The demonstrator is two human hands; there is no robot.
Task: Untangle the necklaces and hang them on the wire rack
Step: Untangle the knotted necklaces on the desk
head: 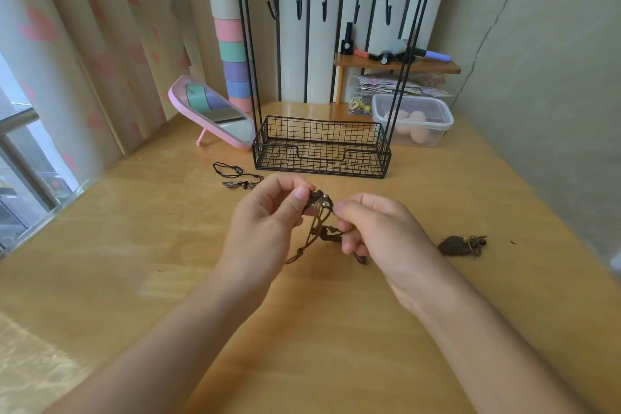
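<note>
A tangled brown cord necklace (321, 227) hangs between my two hands above the wooden table. My left hand (265, 228) pinches its beaded knot at the top with thumb and fingers. My right hand (379, 232) pinches a cord strand just right of that knot. Cord loops and a small dark pendant dangle below onto the table. A black cord necklace (235, 175) with a dark pendant lies on the table to the left. Another dark pendant necklace (462, 245) lies bunched at the right. The black wire rack (322, 151) stands behind, its several hooks bare.
A pink tilting mirror (215, 111) stands left of the rack. A clear lidded box (415, 119) sits behind the rack's right side, under a small wooden shelf (396, 65) with cosmetics. Curtains and a window lie at the left, a wall at the right.
</note>
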